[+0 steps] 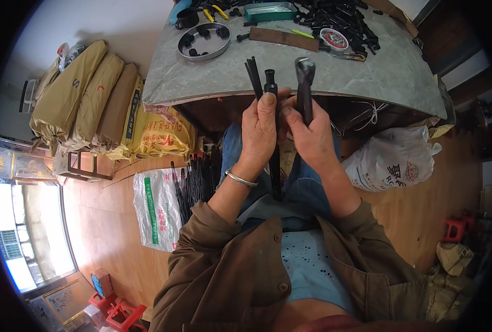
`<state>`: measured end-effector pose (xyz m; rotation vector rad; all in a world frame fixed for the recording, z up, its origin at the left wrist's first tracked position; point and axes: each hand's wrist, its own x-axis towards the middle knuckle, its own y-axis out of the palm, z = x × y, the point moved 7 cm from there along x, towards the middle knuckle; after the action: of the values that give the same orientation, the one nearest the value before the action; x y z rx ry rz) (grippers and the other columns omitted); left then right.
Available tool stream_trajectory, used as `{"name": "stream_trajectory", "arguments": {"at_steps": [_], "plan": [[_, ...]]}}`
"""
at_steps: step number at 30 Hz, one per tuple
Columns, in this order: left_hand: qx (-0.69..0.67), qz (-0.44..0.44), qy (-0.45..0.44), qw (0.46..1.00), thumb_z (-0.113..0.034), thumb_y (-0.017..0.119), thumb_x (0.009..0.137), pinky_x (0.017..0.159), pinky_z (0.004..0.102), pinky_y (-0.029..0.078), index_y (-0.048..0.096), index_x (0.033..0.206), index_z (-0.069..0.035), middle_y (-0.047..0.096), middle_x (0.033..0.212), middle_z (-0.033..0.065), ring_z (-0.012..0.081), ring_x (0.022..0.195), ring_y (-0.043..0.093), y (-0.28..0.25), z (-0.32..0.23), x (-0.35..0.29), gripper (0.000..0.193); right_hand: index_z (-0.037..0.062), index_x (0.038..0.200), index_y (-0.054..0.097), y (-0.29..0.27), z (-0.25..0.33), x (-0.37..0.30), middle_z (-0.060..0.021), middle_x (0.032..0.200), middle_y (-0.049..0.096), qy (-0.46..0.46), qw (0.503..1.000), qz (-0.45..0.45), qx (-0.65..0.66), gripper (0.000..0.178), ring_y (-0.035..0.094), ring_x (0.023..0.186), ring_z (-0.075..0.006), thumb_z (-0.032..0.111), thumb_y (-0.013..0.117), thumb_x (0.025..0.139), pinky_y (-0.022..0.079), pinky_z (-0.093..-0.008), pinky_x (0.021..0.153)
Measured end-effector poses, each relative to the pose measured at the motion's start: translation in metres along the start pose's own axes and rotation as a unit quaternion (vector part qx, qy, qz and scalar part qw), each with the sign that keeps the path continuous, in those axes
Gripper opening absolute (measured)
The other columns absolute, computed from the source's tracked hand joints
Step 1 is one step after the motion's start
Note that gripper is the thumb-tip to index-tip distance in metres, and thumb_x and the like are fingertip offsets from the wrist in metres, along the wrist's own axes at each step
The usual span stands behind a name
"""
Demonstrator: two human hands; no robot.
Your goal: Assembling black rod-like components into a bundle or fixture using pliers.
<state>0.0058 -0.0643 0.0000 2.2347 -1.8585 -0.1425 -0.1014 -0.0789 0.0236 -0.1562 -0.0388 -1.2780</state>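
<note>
My left hand [257, 130], with a silver bangle at its wrist, is closed around a long black tube [270, 83] with a ringed, knob-like top end. The tube stands nearly upright in front of me, its lower part reaching down between my knees. Several thin black rods [254, 78] stick up from the same hand, left of the tube. My right hand [315, 135] grips a pair of metal pincers [305, 80], jaws upward, close beside the tube. The right fingertips reach toward the tube; whether they touch it is hidden.
On the grey table [213, 74] ahead lie a round metal tray [224, 50] with black caps, a brown bar [283, 39], a green box [268, 12], a round tin [333, 40] and piled black parts [354, 27]. Black rods [199, 182] and sacks [74, 91] are left; a white bag [392, 160] right.
</note>
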Motion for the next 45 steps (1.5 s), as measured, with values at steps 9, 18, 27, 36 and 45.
{"name": "stream_trajectory", "arguments": {"at_steps": [9,18,27,36,45], "plan": [[-0.047,0.015,-0.031,0.998,-0.06,0.041,0.092,0.04,0.0211,0.034,0.062,0.094,0.003,0.05,0.056,0.0009,0.007,0.043,0.046,-0.001,0.005,0.007,0.066,-0.001,0.102,0.055,-0.008,-0.003,0.006,-0.0026,0.069,0.055,-0.025,0.999,0.025,-0.015,0.017,0.052,0.054,-0.0081,0.014,0.056,0.093,0.043,-0.023,0.049],[-0.121,0.048,-0.127,0.983,-0.061,0.041,0.092,0.036,0.0229,0.03,0.059,0.083,0.0,0.043,0.048,0.0003,0.0079,0.037,0.039,-0.002,0.017,0.009,0.065,0.0015,0.117,0.044,-0.033,0.019,-0.048,-0.0042,0.066,0.052,0.287,0.916,0.279,-0.037,0.025,0.047,0.046,-0.008,0.013,0.048,0.095,0.038,-0.0218,0.041],[-0.144,0.121,-0.119,0.975,-0.06,0.042,0.092,0.035,0.0226,0.028,0.058,0.079,0.0,0.041,0.047,-0.0006,0.0076,0.036,0.037,0.017,0.015,0.004,0.064,0.0012,0.117,0.042,-0.032,0.004,-0.064,-0.0061,0.069,0.051,0.352,0.884,0.303,0.058,0.026,0.052,0.049,-0.0123,0.016,0.047,0.096,0.048,-0.0275,0.046],[-0.133,0.143,-0.105,0.975,-0.061,0.041,0.092,0.035,0.0229,0.029,0.058,0.078,0.001,0.04,0.046,-0.0006,0.0079,0.036,0.037,0.023,0.008,-0.001,0.066,0.0014,0.113,0.043,-0.024,0.029,-0.067,-0.0065,0.071,0.051,0.425,0.847,0.292,0.13,0.026,0.054,0.051,-0.0158,0.022,0.047,0.098,0.051,-0.0306,0.049],[-0.086,0.094,-0.098,0.987,-0.068,0.034,0.09,0.035,0.0241,0.029,0.056,0.08,-0.001,0.034,0.045,-0.0018,0.0088,0.035,0.033,0.017,0.008,0.001,0.071,0.0023,0.098,0.043,-0.028,0.019,-0.048,-0.0028,0.067,0.045,0.331,0.878,0.301,-0.17,0.018,0.046,0.047,-0.0113,0.021,0.045,0.098,0.041,-0.0271,0.043]]}}
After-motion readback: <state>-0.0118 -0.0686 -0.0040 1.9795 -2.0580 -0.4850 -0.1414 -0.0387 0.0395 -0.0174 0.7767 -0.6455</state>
